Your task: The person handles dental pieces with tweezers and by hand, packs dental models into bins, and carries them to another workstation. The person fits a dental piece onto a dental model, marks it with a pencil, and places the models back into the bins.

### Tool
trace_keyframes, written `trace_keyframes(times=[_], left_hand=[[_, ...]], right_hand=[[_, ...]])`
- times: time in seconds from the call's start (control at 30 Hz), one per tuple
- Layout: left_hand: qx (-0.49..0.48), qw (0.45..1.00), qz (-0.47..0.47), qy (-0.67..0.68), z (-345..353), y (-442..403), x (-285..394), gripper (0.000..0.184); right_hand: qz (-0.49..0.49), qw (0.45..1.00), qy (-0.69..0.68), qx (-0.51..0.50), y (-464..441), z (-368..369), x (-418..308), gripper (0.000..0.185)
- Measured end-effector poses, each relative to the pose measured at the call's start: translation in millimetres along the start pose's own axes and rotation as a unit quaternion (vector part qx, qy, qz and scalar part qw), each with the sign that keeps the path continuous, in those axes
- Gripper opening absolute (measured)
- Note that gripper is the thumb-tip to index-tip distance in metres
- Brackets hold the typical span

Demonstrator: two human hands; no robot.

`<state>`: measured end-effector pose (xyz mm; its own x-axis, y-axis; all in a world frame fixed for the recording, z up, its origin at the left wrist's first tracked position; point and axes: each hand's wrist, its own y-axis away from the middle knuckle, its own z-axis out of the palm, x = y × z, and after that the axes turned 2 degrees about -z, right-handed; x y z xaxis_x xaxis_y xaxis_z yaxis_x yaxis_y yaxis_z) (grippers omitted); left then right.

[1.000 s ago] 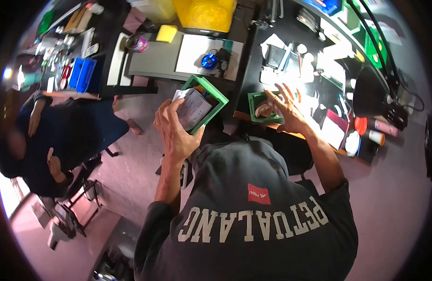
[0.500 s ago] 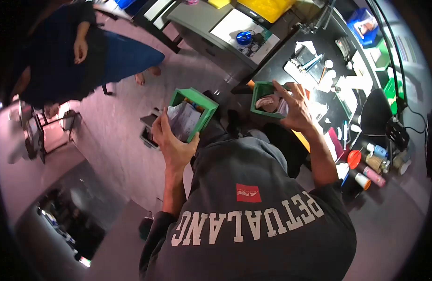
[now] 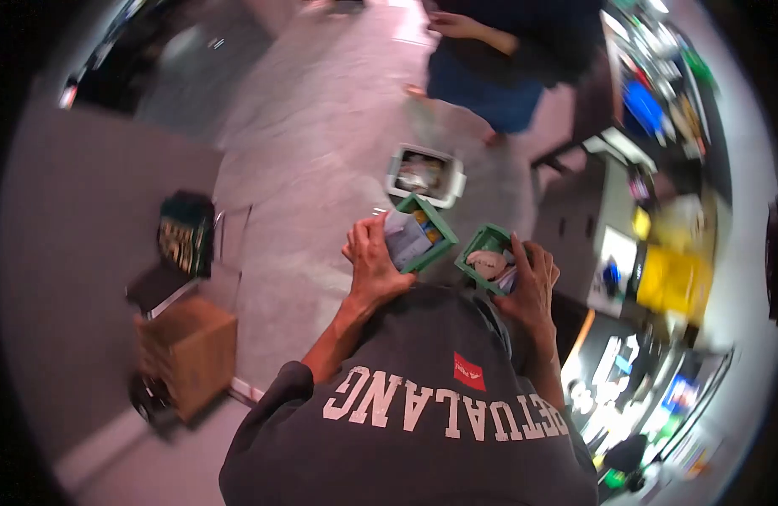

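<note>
- Harsh white glare is washing out much of the black desk [image 3: 598,331] at lower right.
- A pale bright patch is gleaming at the top, and the floor [image 3: 279,211] is taking on a pinkish cast.
- Dimmer light is falling across the far left; the right hand [image 3: 532,282] is looking darker than the left hand [image 3: 375,266].
- Blur is smearing the wooden box [image 3: 199,350] and the desk's clutter.
- Wide-angle distortion is curving the edges, while blackness is swallowing the corners.

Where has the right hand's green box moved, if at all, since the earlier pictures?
Yes: that green box has moved away from the lit black desk.
</note>
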<state>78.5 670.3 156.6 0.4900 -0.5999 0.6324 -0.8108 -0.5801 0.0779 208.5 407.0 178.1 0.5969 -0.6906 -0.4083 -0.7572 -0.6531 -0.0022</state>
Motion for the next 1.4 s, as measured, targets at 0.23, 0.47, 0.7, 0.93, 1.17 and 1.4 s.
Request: trace_keyframes(times=[0.23, 0.47, 0.7, 0.93, 1.17, 1.4], left_hand=[[0.134, 0.981, -0.14, -0.008, -122.8, -13.0, -151.8, 0.103], [0.224, 0.947, -0.226, -0.051, -208.7, -18.5, -256.1, 0.105], [0.273, 0.899, -0.335, -0.068, -237.3, -43.7, -317.8, 0.106], [0.269, 0.898, -0.345, -0.048, -269.6, -135.2, -368.0, 0.111], [0.265, 0.907, -0.319, -0.066, -340.1, -267.9, -417.4, 0.108], [0.327, 0.904, -0.272, -0.054, -358.4, -358.8, -484.6, 0.106]], right_hand=[[-0.163, 0.982, -0.033, -0.087, -155.0, 83.9, -165.3, 0.112], [-0.284, 0.948, -0.043, -0.134, -255.7, 134.1, -300.2, 0.114], [-0.356, 0.918, -0.025, -0.17, -337.8, 180.8, -389.2, 0.109], [-0.357, 0.907, -0.053, -0.216, -449.2, 231.0, -448.3, 0.11], [-0.334, 0.919, -0.024, -0.207, -575.2, 253.6, -520.8, 0.106], [-0.365, 0.921, -0.046, -0.126, -663.7, 290.5, -558.6, 0.104]])
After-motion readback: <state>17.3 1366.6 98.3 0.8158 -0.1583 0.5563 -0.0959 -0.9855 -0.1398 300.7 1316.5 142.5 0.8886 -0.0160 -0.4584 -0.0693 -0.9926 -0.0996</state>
